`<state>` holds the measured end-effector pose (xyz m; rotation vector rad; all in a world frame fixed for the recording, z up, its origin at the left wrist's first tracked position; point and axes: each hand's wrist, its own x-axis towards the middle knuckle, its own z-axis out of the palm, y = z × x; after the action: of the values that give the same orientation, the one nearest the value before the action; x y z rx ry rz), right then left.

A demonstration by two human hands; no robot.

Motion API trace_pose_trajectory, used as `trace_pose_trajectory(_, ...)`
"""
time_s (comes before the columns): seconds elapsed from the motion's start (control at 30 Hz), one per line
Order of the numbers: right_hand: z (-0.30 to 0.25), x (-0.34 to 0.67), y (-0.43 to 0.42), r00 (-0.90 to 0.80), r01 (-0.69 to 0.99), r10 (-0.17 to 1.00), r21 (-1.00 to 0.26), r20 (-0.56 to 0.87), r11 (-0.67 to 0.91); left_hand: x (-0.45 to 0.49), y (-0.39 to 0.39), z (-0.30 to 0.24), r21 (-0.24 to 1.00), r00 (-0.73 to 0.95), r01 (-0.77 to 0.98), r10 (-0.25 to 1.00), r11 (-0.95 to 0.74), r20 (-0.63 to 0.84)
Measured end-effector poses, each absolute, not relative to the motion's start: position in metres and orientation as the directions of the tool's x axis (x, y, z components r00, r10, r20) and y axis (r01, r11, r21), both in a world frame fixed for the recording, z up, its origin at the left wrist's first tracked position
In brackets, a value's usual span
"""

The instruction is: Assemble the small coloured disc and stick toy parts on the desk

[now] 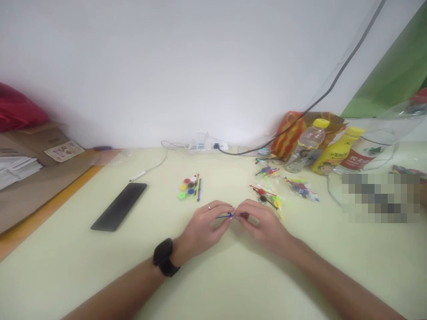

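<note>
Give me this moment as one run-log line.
left hand: pinching blue piece | right hand: close beside it, hold unclear | table: coloured discs beyond left hand; black phone farther left

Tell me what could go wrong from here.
The slim blue piece sits at the fingertips of the left hand, with the right hand close against it, so it might slip and drop.

A black disc lies just beyond the right hand, which could nudge it.

The small coloured discs beyond the left hand lie close together, so a stray brush could scatter them.
</note>
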<state>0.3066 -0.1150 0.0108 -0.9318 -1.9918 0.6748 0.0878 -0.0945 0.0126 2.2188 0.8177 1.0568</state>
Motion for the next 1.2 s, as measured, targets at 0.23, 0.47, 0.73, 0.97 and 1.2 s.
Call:
trace_pose_trajectory(0.23,0.011,0.305,-0.116,-0.398,0.361,0.796,-0.719,0.457,0.593,0.088,-0.096,0.014,0.7,0.535,0.275,0.71,-0.66,0.459)
trace_pose_trajectory(0.47,0.018,0.307,-0.117,-0.355,0.376,0.837,-0.756,0.417,0.536,0.085,-0.095,0.015,0.72,0.493,0.328,0.76,-0.612,0.422)
trace_pose_trajectory(0.73,0.023,0.309,-0.111,-0.322,0.321,0.894,-0.853,0.31,0.411,0.089,-0.095,0.02,0.85,0.498,0.192,0.795,-0.491,0.346)
trace_pose_trajectory(0.97,0.015,0.309,-0.109,-0.165,0.364,0.898,-0.822,0.407,0.439,0.087,-0.083,0.015,0.993,0.52,0.005,0.849,-0.116,0.096)
trace_pose_trajectory(1.2,0.019,0.305,-0.119,-0.219,0.258,0.897,-0.863,0.385,0.434,0.087,-0.08,0.015,0.998,0.487,-0.046,0.873,0.051,-0.022)
